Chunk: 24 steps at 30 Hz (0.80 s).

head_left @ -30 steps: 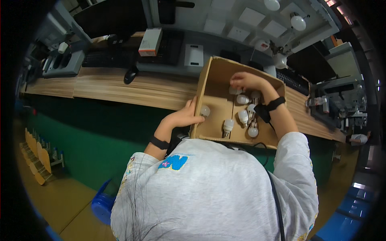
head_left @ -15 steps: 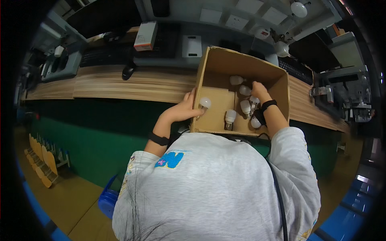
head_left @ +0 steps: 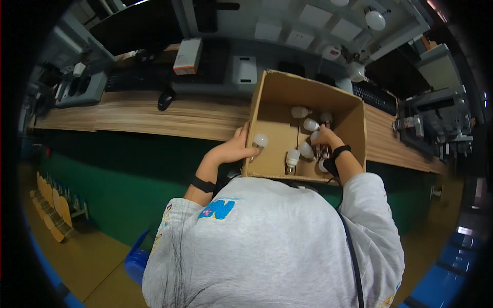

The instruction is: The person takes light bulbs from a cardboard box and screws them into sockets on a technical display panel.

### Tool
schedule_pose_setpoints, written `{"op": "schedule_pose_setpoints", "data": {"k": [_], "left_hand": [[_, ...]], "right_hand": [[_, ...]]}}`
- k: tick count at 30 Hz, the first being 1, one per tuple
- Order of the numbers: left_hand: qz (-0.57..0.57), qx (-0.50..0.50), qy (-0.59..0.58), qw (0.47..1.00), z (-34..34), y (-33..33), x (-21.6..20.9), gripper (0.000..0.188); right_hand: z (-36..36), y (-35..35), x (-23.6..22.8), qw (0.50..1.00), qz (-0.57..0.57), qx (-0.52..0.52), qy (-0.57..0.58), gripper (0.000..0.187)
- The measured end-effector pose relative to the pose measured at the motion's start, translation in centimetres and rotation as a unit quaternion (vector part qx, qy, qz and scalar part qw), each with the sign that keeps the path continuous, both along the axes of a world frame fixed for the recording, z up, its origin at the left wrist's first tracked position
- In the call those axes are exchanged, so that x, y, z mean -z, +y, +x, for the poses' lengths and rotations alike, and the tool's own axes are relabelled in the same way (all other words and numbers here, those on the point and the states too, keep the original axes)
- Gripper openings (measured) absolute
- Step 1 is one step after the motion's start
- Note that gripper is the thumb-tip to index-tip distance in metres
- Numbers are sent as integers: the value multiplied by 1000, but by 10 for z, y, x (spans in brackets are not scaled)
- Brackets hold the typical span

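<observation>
An uncovered cardboard box sits at the desk's front edge, right against my body. My left hand is closed over its left wall, fingers outside and thumb inside. Beside that thumb a round white light bulb leans on the wall; the thumb covers part of its base. Inside the box, my right hand reaches down with bent fingers closed on a light bulb, partly hidden by them. Several other bulbs lie around it: a ribbed one near the front, one toward the back, another just beyond my hand.
A black mouse lies on the wood-grain desk left of the box. Behind are a white-and-orange carton, keyboards and monitors. A blue stool stands on the floor at lower left. A black cable hangs along my right side.
My right hand has drawn back toward me inside the box, away from a bulb at the back right, onto another bulb. A bulb near it has shifted and tilted. My left hand keeps its place.
</observation>
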<state>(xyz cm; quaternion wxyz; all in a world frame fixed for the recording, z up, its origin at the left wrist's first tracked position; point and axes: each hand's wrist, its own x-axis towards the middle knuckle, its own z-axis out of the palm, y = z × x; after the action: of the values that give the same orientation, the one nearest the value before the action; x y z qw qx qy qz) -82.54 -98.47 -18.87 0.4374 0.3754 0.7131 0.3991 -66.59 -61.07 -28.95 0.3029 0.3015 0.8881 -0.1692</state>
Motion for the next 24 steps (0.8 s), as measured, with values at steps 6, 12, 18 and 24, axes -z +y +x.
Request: {"op": "schedule_pose_setpoints", "data": {"k": [6,12,18,24], "left_hand": [[38,-2,41,998,-2,-4,19,100],[60,-21,59,996,3,-7,33,101],[86,-125,35,988,30,-11,-3,85],[8,-327,-4,945,88,-16,3,67]], "right_hand": [[-4,-9,-125,969,-29,24,245,62],[79,15,-196,848,-162,232,449,31],[146,-2,-129,839,-332,184,390,34],[154,45,-25,802,-318,162,480,46]]}}
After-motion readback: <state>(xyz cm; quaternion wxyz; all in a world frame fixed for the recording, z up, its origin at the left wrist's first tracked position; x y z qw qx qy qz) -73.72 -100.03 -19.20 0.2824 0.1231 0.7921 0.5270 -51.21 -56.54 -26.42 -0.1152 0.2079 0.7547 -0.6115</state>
